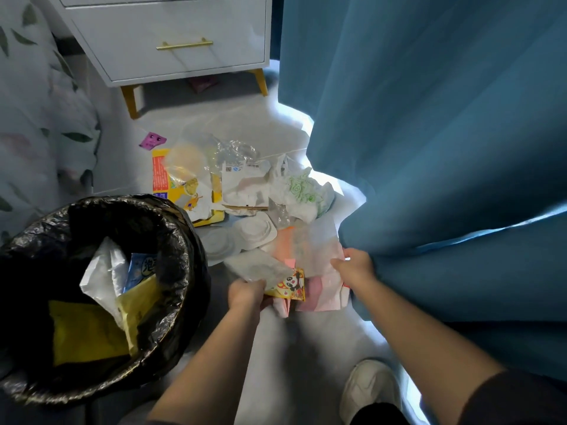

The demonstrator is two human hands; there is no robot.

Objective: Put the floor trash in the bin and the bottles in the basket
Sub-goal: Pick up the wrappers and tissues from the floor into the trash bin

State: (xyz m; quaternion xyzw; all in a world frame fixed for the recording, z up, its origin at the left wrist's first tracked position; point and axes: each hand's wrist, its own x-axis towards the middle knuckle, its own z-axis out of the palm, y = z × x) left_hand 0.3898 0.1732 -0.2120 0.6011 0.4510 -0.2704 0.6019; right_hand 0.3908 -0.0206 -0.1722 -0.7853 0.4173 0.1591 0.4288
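Note:
A heap of floor trash lies in the middle: white plastic cups, crumpled paper, a yellow box, clear wrappers. My left hand grips a clear plastic wrapper together with a yellow panda snack packet at the near edge of the heap. My right hand is closed on a translucent pink-white bag beside the curtain. The bin, lined with a black bag, stands at the left and holds yellow and white waste. No bottle or basket is in view.
A blue curtain hangs along the right, touching my right hand. A white nightstand with gold legs stands at the back, a purple wrapper in front of it. Floral bedding is at left. My white shoe is near.

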